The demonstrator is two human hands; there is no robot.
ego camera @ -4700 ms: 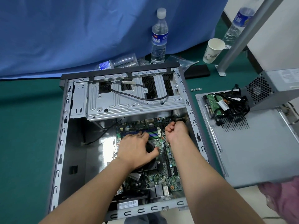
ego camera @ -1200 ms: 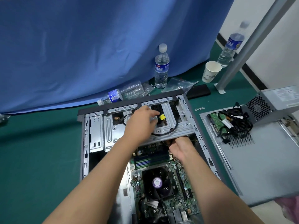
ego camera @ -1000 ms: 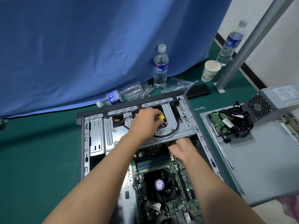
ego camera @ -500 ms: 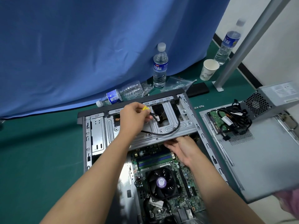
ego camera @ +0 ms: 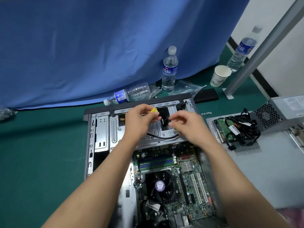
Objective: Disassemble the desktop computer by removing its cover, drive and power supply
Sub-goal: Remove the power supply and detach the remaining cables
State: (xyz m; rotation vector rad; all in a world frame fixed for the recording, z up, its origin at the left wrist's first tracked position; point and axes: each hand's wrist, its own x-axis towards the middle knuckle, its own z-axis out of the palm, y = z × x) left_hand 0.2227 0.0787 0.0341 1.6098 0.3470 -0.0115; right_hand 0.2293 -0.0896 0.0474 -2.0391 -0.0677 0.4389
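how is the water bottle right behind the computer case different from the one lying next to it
The standing bottle is upright with its white cap on top; the lying bottle rests on its side, cap pointing left. The standing bottle keeps its round shape, while the lying bottle looks crumpled and empty. Both are clear plastic with blue labels and white caps, on the green mat.

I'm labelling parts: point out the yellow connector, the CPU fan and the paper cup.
yellow connector (ego camera: 154, 110), head view, its exposed yellow tip.
CPU fan (ego camera: 159, 186), head view, purple hub sticker.
paper cup (ego camera: 219, 79), head view, outer wall.

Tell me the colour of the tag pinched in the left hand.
Yellow tag, pinched by the left hand; head view.
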